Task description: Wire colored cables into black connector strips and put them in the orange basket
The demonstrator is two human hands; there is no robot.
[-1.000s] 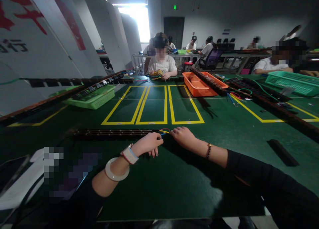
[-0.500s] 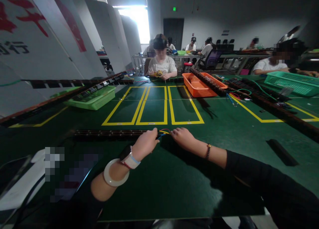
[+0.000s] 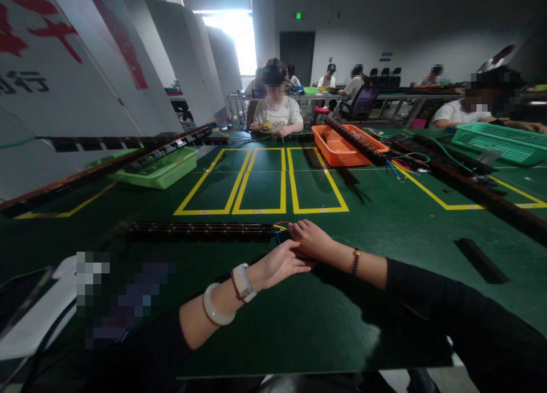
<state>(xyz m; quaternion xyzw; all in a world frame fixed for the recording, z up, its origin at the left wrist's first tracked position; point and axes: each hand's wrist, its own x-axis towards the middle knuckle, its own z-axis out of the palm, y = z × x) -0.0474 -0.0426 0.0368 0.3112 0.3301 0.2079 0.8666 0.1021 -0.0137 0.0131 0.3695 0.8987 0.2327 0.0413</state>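
A long dark strip (image 3: 200, 229) with rows of small shiny points lies crosswise on the green table (image 3: 239, 330). Coloured wires (image 3: 280, 226), yellow, blue and red, come out of its right end. My right hand (image 3: 311, 239) is closed around the far ends of these wires. Just below and left of it, my left hand (image 3: 280, 265) has its fingers stretched out and apart, their tips close under my right hand; nothing shows in it. A watch and a pale bangle are on my left wrist.
Yellow tape frames (image 3: 259, 211) mark the table beyond the strip. Farther back stand an orange basket (image 3: 342, 154), a green basket (image 3: 164, 174) and a teal basket (image 3: 499, 145), with long dark strips. A dark piece (image 3: 481, 260) lies at right. A person (image 3: 277, 111) sits opposite.
My left hand has left the strip's right end, moved right and towards me, and opened beside my right hand. My right hand has hardly moved.
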